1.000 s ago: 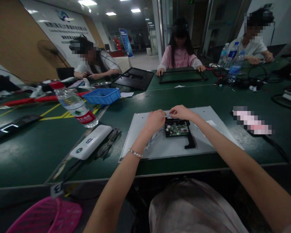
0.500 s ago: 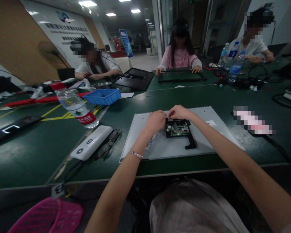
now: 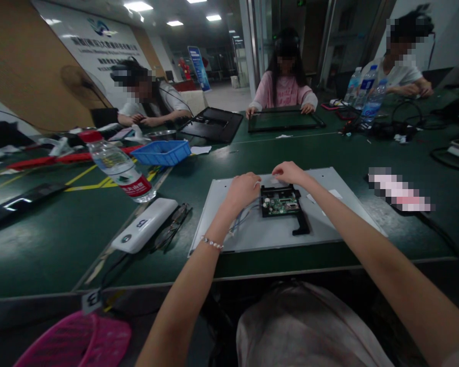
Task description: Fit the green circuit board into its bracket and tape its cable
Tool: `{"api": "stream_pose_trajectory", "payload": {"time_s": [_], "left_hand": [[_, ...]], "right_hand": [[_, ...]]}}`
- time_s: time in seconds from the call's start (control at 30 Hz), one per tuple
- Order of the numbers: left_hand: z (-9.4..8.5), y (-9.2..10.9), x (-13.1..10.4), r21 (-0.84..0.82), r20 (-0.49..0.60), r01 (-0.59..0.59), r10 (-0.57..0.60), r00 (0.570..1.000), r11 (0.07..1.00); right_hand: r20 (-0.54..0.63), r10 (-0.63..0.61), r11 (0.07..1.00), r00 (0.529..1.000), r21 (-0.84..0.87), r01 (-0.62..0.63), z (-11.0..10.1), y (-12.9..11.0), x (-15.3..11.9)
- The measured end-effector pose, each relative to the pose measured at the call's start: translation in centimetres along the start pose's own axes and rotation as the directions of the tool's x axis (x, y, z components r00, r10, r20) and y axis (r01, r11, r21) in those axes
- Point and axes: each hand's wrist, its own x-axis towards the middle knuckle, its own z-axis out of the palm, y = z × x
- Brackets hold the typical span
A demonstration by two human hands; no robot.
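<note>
Our left hand (image 3: 245, 189) curls at the circuit board's (image 3: 281, 205) 10 o'clock, our right hand (image 3: 289, 172) bends at 12, probably for access to its far edge; we can't tell if either grips anything. The pale panel (image 3: 248, 238) lies flat beneath, likely as support.

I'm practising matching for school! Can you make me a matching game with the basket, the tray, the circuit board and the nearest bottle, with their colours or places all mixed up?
1. Basket
2. Tray
3. Circuit board
4. Nearest bottle

A. Blue, on the table
B. Has a red cap
C. Inside a black holder
D. Pink, lower than the tabletop

Right pairs: 1-D, 2-A, 3-C, 4-B
</note>
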Motion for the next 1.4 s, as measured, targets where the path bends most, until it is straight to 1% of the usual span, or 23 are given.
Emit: {"api": "stream_pose_trajectory", "payload": {"time_s": [0.1,0.13,0.2,0.3,0.37,0.47,0.57,0.63,0.7,0.83,0.93,1.03,1.13,1.27,1.4], "left_hand": [[-0.4,-0.6,0.0,-0.014,-0.019,0.019,-0.019,1.0,1.0],[-0.5,-0.8,-0.1,-0.033,-0.021,0.014,-0.015,1.0,0.999],[-0.8,-1.2,-0.2,-0.099,-0.009,-0.031,0.03,1.0,0.995],[-0.8,-1.6,-0.4,-0.229,0.046,-0.144,0.158,0.986,0.963],[-0.7,-1.7,-0.7,-0.296,0.101,-0.187,0.226,0.969,0.937],[-0.4,-1.8,-1.0,-0.346,0.173,-0.214,0.286,0.942,0.914],[0.0,-1.9,-1.2,-0.349,0.23,-0.207,0.297,0.927,0.914],[0.1,-1.8,-1.3,-0.346,0.267,-0.198,0.299,0.916,0.917],[0.3,-1.8,-1.3,-0.348,0.285,-0.202,0.308,0.908,0.916],[0.4,-1.7,-1.2,-0.34,0.289,-0.199,0.304,0.908,0.919],[0.4,-1.7,-1.2,-0.35,0.29,-0.196,0.305,0.907,0.916],[0.3,-1.6,-1.1,-0.383,0.279,-0.219,0.338,0.899,0.898],[0.2,-1.6,-1.1,-0.415,0.257,-0.24,0.366,0.894,0.878],[0.2,-1.6,-1.1,-0.455,0.241,-0.233,0.371,0.897,0.859],[0.2,-1.6,-1.1,-0.476,0.245,-0.225,0.374,0.895,0.85]], "right_hand": [[-0.048,-0.052,0.995,0.997,-0.087,0.048,-0.3,0.2,-0.9],[-0.047,-0.087,0.99,0.995,-0.115,0.081,-0.4,0.1,-1.2],[-0.022,-0.155,0.973,0.988,-0.174,0.149,-0.8,-0.2,-1.7],[0.016,-0.188,0.941,0.982,-0.285,0.184,-0.9,-1.1,-2.2],[0.033,-0.184,0.917,0.982,-0.355,0.183,-0.9,-1.8,-2.4],[0.051,-0.185,0.89,0.981,-0.414,0.189,-0.7,-2.5,-2.5],[0.045,-0.18,0.885,0.983,-0.429,0.181,-0.7,-2.9,-2.7],[0.036,-0.164,0.892,0.986,-0.422,0.164,-0.6,-3.0,-2.9],[0.003,-0.156,0.911,0.988,-0.387,0.145,-0.6,-2.9,-3.1],[-0.098,-0.182,0.959,0.978,-0.239,0.155,-0.2,-2.6,-3.2],[-0.082,-0.217,0.969,0.973,-0.138,0.204,0.3,-2.3,-3.0],[-0.06,-0.229,0.972,0.972,-0.074,0.225,0.8,-2.1,-2.7],[-0.074,-0.23,0.973,0.97,-0.043,0.227,1.2,-2.1,-2.6],[-0.081,-0.234,0.972,0.969,-0.015,0.234,1.3,-2.3,-2.8],[-0.071,-0.281,0.96,0.957,-0.02,0.28,1.2,-2.4,-3.1]]}}
